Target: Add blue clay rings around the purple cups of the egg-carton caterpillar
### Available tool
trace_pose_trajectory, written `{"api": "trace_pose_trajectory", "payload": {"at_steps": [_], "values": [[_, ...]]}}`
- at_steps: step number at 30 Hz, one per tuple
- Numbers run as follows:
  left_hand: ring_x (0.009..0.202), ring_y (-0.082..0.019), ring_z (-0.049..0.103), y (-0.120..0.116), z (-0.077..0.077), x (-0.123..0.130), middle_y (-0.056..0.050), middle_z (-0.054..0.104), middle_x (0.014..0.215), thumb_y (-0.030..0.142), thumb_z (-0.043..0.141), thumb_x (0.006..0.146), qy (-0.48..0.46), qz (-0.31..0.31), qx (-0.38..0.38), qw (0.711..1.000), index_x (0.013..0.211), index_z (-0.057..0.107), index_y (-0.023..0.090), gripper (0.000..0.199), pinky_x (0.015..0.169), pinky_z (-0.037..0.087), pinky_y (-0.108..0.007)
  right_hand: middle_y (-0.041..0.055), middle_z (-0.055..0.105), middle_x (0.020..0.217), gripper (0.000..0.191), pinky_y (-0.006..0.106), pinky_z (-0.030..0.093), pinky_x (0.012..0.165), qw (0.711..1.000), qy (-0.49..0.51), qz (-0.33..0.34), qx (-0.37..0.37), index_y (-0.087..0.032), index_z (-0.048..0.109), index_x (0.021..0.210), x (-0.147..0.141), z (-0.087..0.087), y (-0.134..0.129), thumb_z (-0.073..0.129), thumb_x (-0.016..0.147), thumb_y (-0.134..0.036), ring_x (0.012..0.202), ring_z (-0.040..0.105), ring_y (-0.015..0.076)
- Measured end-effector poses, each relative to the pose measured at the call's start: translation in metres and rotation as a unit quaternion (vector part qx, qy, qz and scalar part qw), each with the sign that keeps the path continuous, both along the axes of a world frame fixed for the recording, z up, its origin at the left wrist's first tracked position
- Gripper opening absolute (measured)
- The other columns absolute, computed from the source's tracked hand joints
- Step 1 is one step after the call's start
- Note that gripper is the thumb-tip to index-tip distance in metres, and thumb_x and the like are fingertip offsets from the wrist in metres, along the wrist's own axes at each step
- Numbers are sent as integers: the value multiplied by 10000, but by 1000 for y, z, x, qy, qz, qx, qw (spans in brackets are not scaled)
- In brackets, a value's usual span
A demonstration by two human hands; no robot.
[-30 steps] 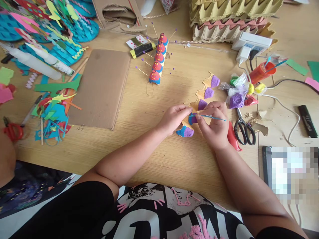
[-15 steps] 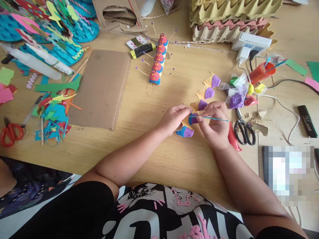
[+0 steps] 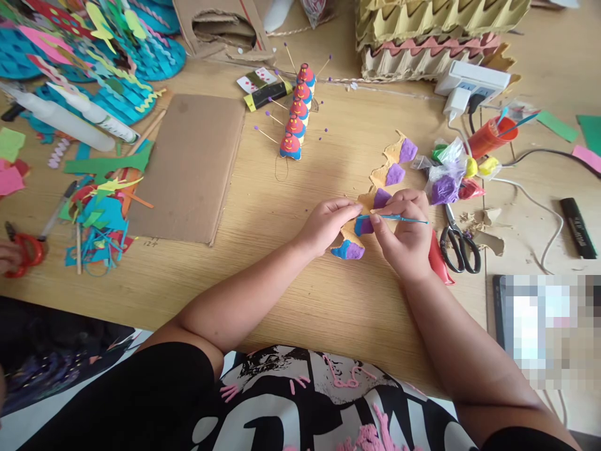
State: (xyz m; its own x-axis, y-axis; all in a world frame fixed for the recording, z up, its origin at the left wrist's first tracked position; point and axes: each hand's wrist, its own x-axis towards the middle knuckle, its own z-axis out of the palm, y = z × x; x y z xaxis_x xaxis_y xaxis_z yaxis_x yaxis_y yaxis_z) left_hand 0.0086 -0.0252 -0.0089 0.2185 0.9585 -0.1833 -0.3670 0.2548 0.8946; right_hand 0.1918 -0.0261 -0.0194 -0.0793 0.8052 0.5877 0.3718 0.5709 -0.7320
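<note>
A wavy orange cardboard strip (image 3: 379, 175) lies on the table with purple clay on its bumps; its two nearest bumps also carry blue clay. My left hand (image 3: 328, 224) pinches the strip's left edge between thumb and fingers. In my right hand (image 3: 404, 233) is a thin blue tool (image 3: 413, 220), gripped between thumb and fingers, its left end at the blue and purple bump under my fingertips. Beyond my hands stands a row of red and blue clay figures (image 3: 297, 113) with smiling faces and purple-tipped sticks.
Black scissors (image 3: 461, 247), clay packets (image 3: 445, 185) and a red cup (image 3: 493, 139) are at the right. Egg trays (image 3: 436, 31) and a power strip (image 3: 474, 81) sit behind. Cardboard (image 3: 192, 163) and paper scraps (image 3: 101, 213) lie left; another person's hand (image 3: 9, 255) touches red scissors (image 3: 32, 252).
Another person's hand has come in at the left edge, onto the red scissors. The blue tool has tilted slightly, while my hands have barely moved.
</note>
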Motion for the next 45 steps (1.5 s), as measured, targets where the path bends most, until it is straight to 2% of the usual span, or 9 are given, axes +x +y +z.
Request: {"api": "trace_pose_trajectory", "payload": {"at_steps": [8, 13, 19, 26, 32, 35, 40, 45], "values": [[660, -101, 515, -1, -1, 0, 32, 593, 685, 463, 819, 841, 4, -4, -1, 1000, 680, 687, 192, 342, 649, 413, -249, 51, 601, 980, 219, 528, 572, 970, 999, -18, -32, -5, -280, 732, 893, 0, 0, 0, 837, 969, -457, 1032, 644, 273], [685, -108, 536, -1, -2, -1, 34, 604, 684, 453, 829, 852, -1, -2, 4, 1000, 700, 701, 189, 331, 705, 453, -252, 59, 602, 993, 204, 524, 556, 983, 999, -19, -23, -16, -280, 742, 899, 1, 2, -1, 827, 985, -445, 1035, 626, 271], [749, -141, 619, 1, -6, 0, 20, 658, 718, 473, 849, 833, 0, 1, -18, 1000, 738, 711, 195, 324, 766, 493, -274, 41, 582, 1010, 280, 546, 539, 1043, 999, 17, -13, -30, -266, 734, 900, 1, 0, -2, 816, 971, -524, 1040, 614, 265], [688, -113, 492, -1, -3, 0, 34, 560, 691, 503, 843, 852, -2, -6, -1, 1000, 685, 664, 192, 396, 709, 429, -273, 34, 583, 973, 286, 545, 552, 1048, 998, 1, -42, -42, -266, 728, 880, -2, 3, -2, 815, 961, -526, 1023, 619, 257], [659, -111, 432, -3, -1, -1, 36, 482, 679, 483, 838, 864, -2, -6, -5, 1000, 651, 583, 203, 435, 671, 395, -284, 40, 557, 957, 303, 639, 531, 1147, 998, 21, -38, -48, -280, 738, 876, -1, 3, 0, 873, 936, -544, 1046, 607, 282], [656, -114, 437, -3, -1, -1, 36, 471, 673, 472, 836, 869, 3, -5, -6, 1000, 644, 563, 207, 442, 667, 397, -287, 46, 542, 948, 314, 642, 528, 1161, 998, 11, -43, -47, -291, 735, 869, 0, 2, 0, 882, 924, -563, 1081, 594, 296], [658, -117, 476, -3, 0, -1, 34, 506, 653, 454, 841, 867, 4, 0, -7, 1000, 631, 588, 203, 428, 669, 422, -281, 45, 523, 980, 303, 585, 519, 1118, 998, 13, -38, -41, -288, 737, 864, 0, 1, 0, 848, 950, -557, 1068, 581, 284], [689, -125, 585, -2, 1, 1, 19, 636, 684, 457, 878, 829, -11, 15, -26, 1000, 684, 699, 190, 352, 695, 475, -268, 32, 502, 1022, 288, 546, 482, 1106, 996, 66, -22, -56, -287, 739, 856, 0, 3, -3, 844, 963, -533, 1060, 554, 262]]}}
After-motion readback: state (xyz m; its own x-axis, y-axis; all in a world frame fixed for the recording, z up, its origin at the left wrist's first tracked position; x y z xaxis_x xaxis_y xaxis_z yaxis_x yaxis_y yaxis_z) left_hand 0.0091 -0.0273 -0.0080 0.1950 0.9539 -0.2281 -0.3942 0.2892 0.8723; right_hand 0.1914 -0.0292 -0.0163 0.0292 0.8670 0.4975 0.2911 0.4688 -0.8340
